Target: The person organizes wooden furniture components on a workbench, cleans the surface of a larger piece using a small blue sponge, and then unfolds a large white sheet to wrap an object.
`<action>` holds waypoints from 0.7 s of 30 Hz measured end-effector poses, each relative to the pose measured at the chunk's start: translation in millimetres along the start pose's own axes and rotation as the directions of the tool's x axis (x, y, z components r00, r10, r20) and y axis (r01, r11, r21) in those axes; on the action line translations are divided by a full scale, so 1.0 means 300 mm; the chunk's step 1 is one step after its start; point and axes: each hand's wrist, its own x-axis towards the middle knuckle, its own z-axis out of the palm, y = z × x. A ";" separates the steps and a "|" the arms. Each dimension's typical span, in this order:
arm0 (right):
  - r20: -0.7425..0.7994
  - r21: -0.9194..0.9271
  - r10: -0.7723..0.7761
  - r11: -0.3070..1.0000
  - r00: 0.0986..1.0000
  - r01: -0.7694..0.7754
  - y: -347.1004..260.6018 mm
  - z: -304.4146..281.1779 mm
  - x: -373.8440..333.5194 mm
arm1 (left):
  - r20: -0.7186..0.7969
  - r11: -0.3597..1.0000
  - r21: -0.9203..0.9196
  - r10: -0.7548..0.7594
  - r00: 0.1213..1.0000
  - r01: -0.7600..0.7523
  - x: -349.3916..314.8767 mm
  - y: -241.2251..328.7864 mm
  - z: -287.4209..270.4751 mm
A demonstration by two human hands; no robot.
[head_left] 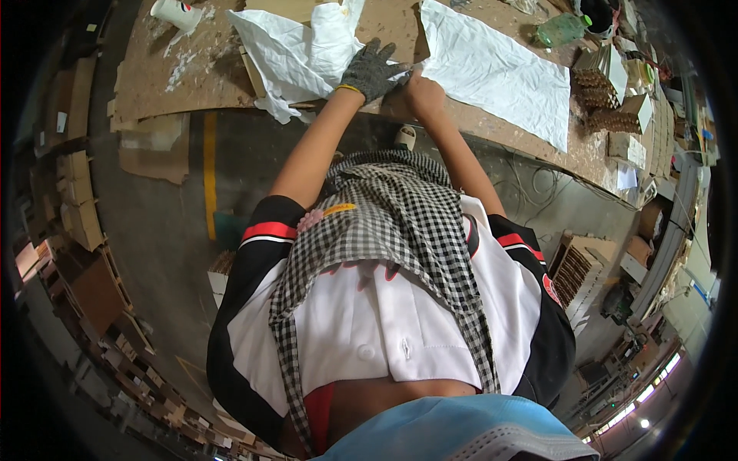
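Note:
My left hand (369, 75), in a dark grey glove with a yellow cuff, lies with its fingers spread at the edge of a crumpled white cloth (280, 58). A thicker folded white bundle (330, 42) rests on that cloth, just left of the glove. My bare right hand (425, 96) is closed at the near left corner of a second white cloth (492, 73), and its fingertips appear to pinch that corner. This second piece spreads to the right, wrinkled, and reaches the table's near edge. Only a narrow gap separates my two hands.
The paint-spattered worktable (207, 84) carries a white cup (176, 14) at the far left. A green plastic bottle (563, 30) and stacked cardboard pieces (601, 73) stand on the right. Cables (538, 180) trail below the table's edge, and more stacked cardboard (580, 269) sits on the floor.

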 end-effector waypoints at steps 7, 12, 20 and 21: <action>-0.036 -0.054 -0.073 0.996 0.997 0.071 0.000 -0.008 0.029 | 0.022 0.994 0.099 -0.039 0.999 0.037 0.036 -0.018 0.066; 0.073 0.022 -0.099 0.995 0.992 0.097 0.006 -0.030 -0.073 | 0.181 0.993 0.091 -0.097 0.979 0.082 0.049 -0.011 0.026; 0.127 0.056 0.000 0.998 0.992 -0.007 0.056 -0.071 -0.020 | 0.186 0.990 0.097 -0.120 0.975 0.103 0.063 0.000 0.027; 0.127 0.054 -0.001 0.999 0.992 -0.006 0.048 -0.065 -0.014 | 0.182 0.989 0.101 -0.125 0.975 0.108 0.065 -0.002 0.033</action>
